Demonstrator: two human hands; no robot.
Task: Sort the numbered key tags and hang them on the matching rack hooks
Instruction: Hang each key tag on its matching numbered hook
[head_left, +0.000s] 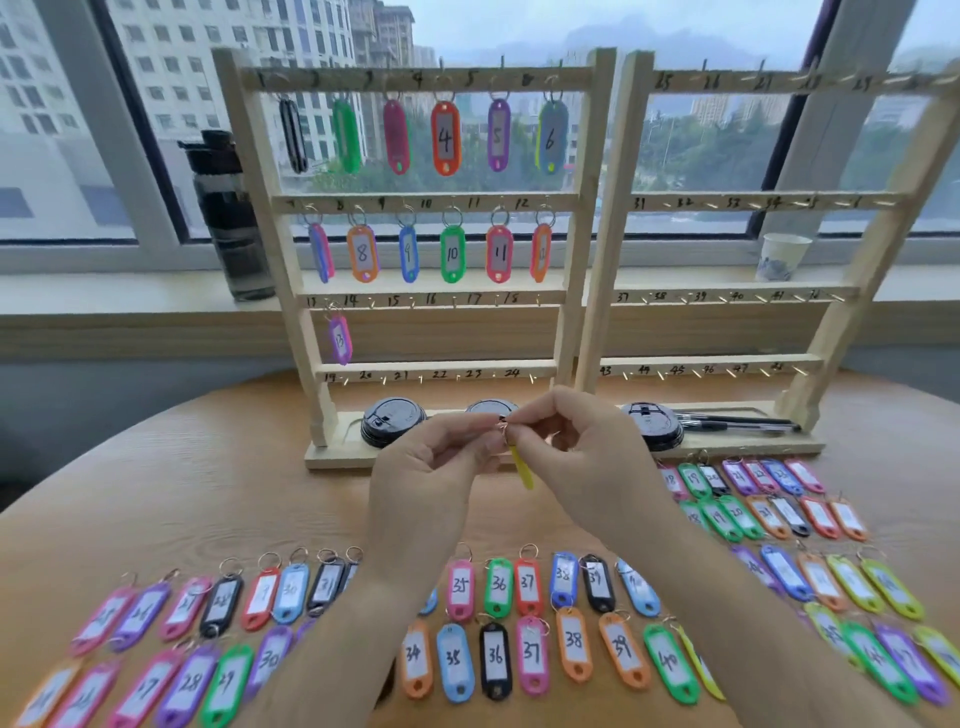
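While hands pinch tag, tray holds lids

Numbers lost to angle, blur and cropping

The yellow tag, pinched between left grip and right grip, hangs edge-on, its number unseen; the middle black lid sits mostly behind both; the right rack runs off at the right edge; the far-right desk tags blur past reading

Wooden table, grain visible, curved near edge; left rack and right rack stand side by side at the far side; numbered key tags lie flat in rows, near-left, near-centre and right.
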